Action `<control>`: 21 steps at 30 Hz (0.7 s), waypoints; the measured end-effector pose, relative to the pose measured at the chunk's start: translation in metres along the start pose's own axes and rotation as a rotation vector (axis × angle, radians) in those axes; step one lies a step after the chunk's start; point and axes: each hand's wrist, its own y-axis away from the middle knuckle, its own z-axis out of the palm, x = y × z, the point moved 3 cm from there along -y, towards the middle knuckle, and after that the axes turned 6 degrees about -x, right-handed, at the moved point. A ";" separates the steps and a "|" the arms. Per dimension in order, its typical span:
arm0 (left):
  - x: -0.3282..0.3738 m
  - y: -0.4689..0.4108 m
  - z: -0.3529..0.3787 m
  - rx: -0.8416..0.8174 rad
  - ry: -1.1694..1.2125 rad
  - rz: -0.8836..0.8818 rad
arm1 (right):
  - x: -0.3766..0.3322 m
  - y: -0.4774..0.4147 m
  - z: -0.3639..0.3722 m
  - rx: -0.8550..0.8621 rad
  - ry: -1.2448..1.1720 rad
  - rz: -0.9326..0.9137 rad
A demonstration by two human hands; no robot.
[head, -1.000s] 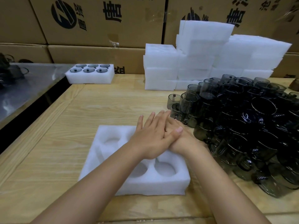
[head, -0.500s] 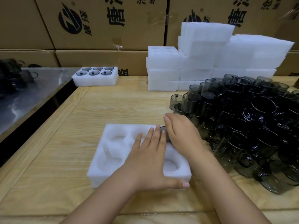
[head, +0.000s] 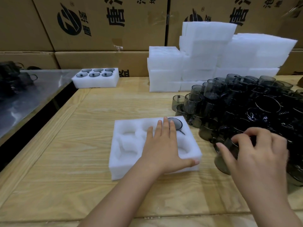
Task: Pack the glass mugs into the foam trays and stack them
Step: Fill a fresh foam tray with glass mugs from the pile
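A white foam tray (head: pixel 127 145) with round pockets lies on the wooden table in front of me. One smoky glass mug (head: pixel 176 124) sits in its far right pocket. My left hand (head: pixel 164 148) lies flat on the tray with straight fingers, thumb at the near right corner. My right hand (head: pixel 255 154) curls its fingers around a smoky mug (head: pixel 227 153) at the near edge of the big heap of dark glass mugs (head: pixel 246 105) on the right.
A filled foam tray (head: pixel 96 77) with several mugs stands at the back left. Stacks of white foam trays (head: pixel 205 58) rise at the back, cardboard boxes (head: pixel 101 23) behind them. A metal table (head: pixel 29 95) adjoins on the left.
My right hand left the mug in the tray's far right pocket and moved right to the heap, where it now grips another mug. My left hand stays flat on the tray.
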 end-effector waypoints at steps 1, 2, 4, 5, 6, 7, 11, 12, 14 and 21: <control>0.001 -0.002 -0.001 -0.003 0.001 0.004 | 0.000 0.001 0.004 -0.015 -0.004 -0.023; 0.001 -0.004 -0.002 -0.009 0.006 0.011 | 0.000 0.001 0.006 -0.029 -0.012 -0.037; 0.000 -0.007 -0.004 -0.023 0.032 0.026 | 0.000 0.000 0.009 -0.046 -0.028 -0.054; -0.001 -0.008 -0.006 -0.034 0.061 0.037 | 0.000 0.000 0.009 -0.044 -0.042 -0.059; -0.002 -0.008 -0.009 -0.052 0.115 0.053 | -0.001 0.000 0.007 -0.037 -0.066 -0.063; -0.005 -0.008 -0.015 -0.072 0.200 0.075 | -0.001 0.000 0.005 -0.025 -0.099 -0.065; -0.026 -0.006 -0.052 -0.056 0.658 0.206 | -0.015 -0.013 -0.009 0.001 -0.302 -0.140; -0.032 -0.006 -0.062 -0.046 0.722 0.242 | -0.023 -0.021 -0.012 -0.012 -0.363 -0.163; -0.041 -0.006 -0.076 -0.068 0.796 0.313 | -0.041 -0.038 -0.013 -0.060 -0.488 -0.182; -0.051 -0.018 -0.085 0.135 0.875 0.370 | -0.104 -0.095 0.020 -0.356 -0.869 -0.076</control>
